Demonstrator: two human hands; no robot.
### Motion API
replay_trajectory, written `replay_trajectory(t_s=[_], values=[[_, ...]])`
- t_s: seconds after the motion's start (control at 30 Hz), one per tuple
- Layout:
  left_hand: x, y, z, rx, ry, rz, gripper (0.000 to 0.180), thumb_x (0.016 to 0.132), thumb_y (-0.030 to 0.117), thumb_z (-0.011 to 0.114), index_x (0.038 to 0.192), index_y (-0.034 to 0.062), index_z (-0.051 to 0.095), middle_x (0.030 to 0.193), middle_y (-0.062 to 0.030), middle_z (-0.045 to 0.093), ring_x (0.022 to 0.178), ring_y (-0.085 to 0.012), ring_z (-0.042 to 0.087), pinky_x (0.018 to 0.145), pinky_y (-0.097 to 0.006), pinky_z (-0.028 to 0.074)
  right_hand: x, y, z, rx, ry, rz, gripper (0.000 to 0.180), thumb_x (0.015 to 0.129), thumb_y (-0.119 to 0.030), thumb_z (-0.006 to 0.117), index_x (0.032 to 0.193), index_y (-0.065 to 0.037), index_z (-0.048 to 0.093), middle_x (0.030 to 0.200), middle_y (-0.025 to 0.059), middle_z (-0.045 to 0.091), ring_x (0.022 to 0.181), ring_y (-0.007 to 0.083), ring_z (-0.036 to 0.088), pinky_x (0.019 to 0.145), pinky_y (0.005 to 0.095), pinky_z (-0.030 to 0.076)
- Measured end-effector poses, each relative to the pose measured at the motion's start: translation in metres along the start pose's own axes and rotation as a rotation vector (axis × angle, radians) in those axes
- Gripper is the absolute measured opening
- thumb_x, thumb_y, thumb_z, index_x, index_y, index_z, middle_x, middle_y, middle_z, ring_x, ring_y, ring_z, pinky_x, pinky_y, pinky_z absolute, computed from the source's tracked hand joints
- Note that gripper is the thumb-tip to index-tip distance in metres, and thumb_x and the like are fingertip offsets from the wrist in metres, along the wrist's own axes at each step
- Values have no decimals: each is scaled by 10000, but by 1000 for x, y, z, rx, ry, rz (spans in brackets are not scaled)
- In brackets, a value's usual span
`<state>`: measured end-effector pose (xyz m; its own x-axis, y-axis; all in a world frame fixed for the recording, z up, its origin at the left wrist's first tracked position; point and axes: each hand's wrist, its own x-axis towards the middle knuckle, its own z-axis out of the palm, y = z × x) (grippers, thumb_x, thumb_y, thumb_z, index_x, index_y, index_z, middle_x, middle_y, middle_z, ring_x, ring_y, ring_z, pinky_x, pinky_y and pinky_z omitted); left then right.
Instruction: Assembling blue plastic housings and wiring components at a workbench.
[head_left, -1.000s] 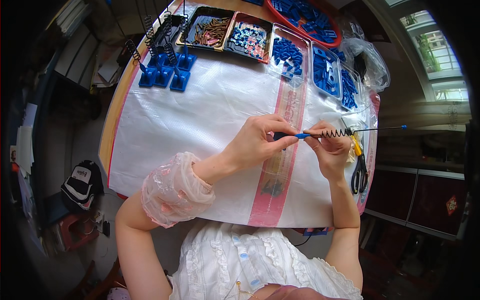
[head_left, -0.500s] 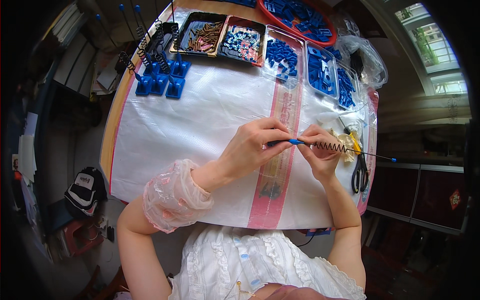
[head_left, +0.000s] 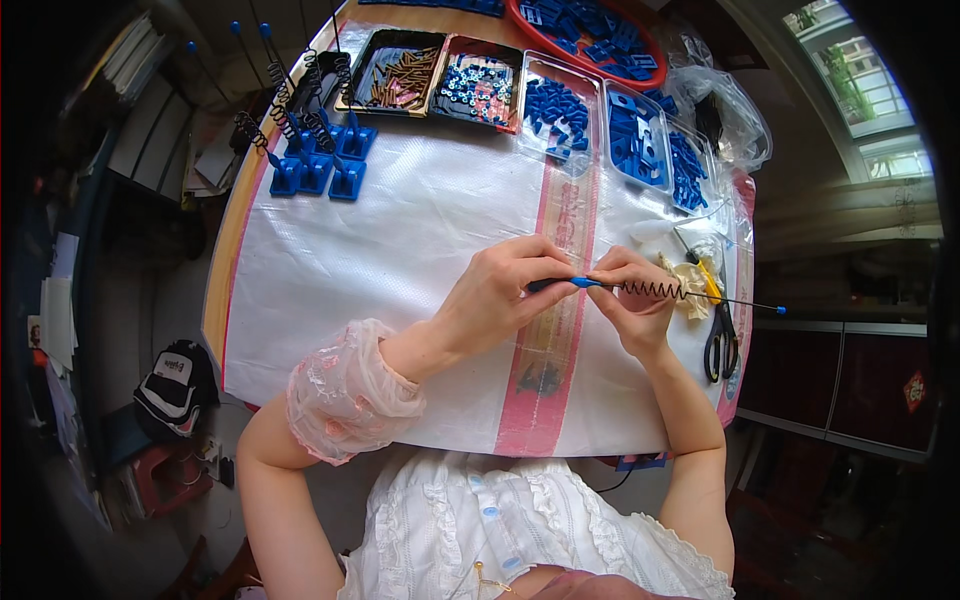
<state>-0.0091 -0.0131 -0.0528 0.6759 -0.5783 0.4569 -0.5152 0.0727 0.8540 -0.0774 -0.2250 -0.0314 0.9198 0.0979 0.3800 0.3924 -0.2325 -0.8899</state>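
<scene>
Left hand point(head_left: 510, 290) clamped on blue connector point(head_left: 585, 283); right hand point(head_left: 638, 308) pinches the adjoining black coil-spring rod point(head_left: 655, 290) at its left end; both parts held over white woven sheet point(head_left: 330, 260), right of centre; blue-based spring assemblies point(head_left: 314, 176) stand far left.

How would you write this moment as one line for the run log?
left hand: holds blue piece | right hand: holds black coiled rod | right: scissors | far left: blue-based coiled rods
</scene>
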Motion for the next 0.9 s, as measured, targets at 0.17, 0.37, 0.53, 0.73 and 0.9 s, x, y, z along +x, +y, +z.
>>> replay_trajectory(t_s=[0.17,0.37,0.53,0.73,0.9], values=[[0,2,0,10,0,-4,182,850,51,767,1031,38,765,985,-84,699,874,-222,693,750,-315,559,-2,1,-1,7,6,11,210,793,121,749,982,31,744,900,110,695,786,142,625,678,247,472],[0,1,0,153,58,106,177,836,63,778,1012,50,761,976,-76,697,867,-231,686,734,-329,563,-2,1,0,-2,14,-1,202,788,119,755,971,36,742,890,118,695,795,160,637,683,253,479],[0,2,0,169,68,123,173,835,66,778,1005,50,756,969,-77,693,860,-233,683,727,-334,562,-1,0,0,-5,11,-5,196,783,122,756,960,38,742,887,123,696,793,165,642,688,256,485],[0,1,0,98,11,55,174,850,53,763,1023,39,756,972,-86,693,846,-226,680,720,-325,553,-2,1,-1,36,22,52,186,792,116,759,958,34,745,891,114,697,788,148,632,682,252,480],[0,-2,1,-53,-48,-65,151,883,43,739,1031,17,752,960,-85,696,793,-182,662,685,-294,527,-4,4,-2,70,22,101,161,816,106,755,953,23,748,905,106,703,793,134,618,673,246,463]])
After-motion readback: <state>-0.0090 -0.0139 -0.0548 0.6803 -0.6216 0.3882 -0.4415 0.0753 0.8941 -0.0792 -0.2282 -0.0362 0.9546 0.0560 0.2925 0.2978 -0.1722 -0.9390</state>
